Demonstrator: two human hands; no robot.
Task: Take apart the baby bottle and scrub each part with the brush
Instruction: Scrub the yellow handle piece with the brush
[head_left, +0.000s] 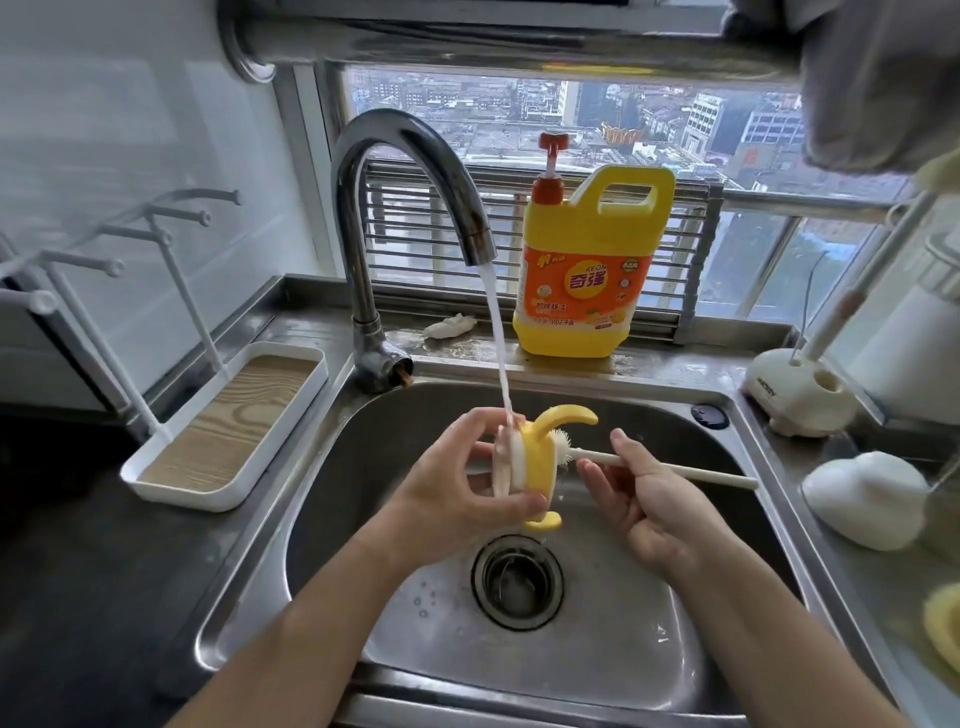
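We work over the steel sink (597, 660), the tap (395, 156) running and a yellow detergent jug (587, 270) on the ledge behind. Our left hand (457, 483) grips the baby bottle's yellow handled collar (537, 467) under the stream, thumb and fingers curled round it. Our right hand (649, 504) pinches the thin white brush (685, 470) by its stick, other fingers loose, bristle head pushed into the collar.
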